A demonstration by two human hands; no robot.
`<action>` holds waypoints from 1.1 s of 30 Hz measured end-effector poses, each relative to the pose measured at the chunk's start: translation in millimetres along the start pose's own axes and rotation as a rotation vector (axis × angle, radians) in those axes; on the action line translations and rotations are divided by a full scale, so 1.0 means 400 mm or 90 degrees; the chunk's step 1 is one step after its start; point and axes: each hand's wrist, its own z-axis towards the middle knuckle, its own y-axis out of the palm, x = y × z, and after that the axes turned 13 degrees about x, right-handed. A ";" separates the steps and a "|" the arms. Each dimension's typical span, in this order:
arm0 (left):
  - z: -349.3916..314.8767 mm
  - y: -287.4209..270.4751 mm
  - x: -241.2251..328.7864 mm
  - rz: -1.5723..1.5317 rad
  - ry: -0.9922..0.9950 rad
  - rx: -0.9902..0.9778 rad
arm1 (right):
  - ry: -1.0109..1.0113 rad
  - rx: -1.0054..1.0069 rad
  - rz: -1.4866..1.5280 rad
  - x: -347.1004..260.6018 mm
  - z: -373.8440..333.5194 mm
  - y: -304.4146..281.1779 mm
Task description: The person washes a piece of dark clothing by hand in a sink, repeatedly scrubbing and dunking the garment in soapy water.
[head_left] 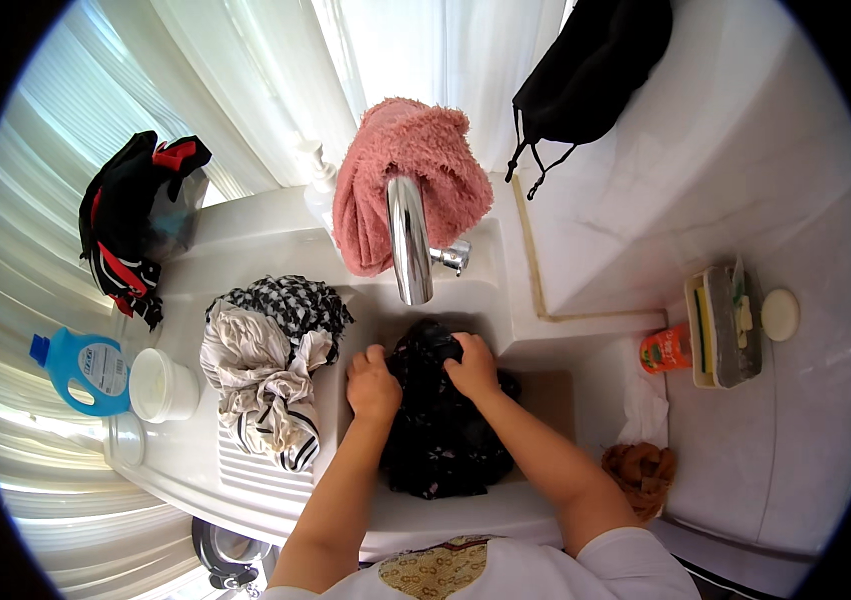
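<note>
A dark, wet-looking black garment (pixel 446 430) with small pale flecks lies bunched in the sink basin (pixel 546 400). My left hand (pixel 374 385) is curled down at the garment's left edge, its fingertips partly hidden. From the right, my right hand (pixel 472 368) pinches the upper part of the same cloth between thumb and fingers. The chrome faucet (pixel 409 240) stands just beyond both hands, with a pink fluffy towel (pixel 396 140) draped over it.
Left, on the ribbed washboard, sit a cream garment (pixel 251 365) and a black-and-white patterned cloth (pixel 291 300). Farther left stand a white tub (pixel 164 385) and blue detergent jug (pixel 96 370). A soap holder (pixel 724 325) and brown cloth (pixel 639 478) are at right; a black bag (pixel 606 70) hangs above.
</note>
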 end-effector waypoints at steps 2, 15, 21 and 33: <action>-0.011 0.029 0.029 0.099 0.144 0.009 | -0.205 0.072 -0.217 0.046 -0.002 0.058; 0.022 0.194 -0.005 -0.015 0.107 -0.244 | -0.272 -0.127 -0.394 0.095 0.002 0.127; 0.033 0.315 -0.053 -0.393 -0.314 0.101 | -0.018 -0.008 -0.022 0.106 -0.011 0.163; -0.065 0.034 0.006 -1.075 -0.630 -0.505 | 0.334 -0.174 0.623 -0.033 -0.092 0.016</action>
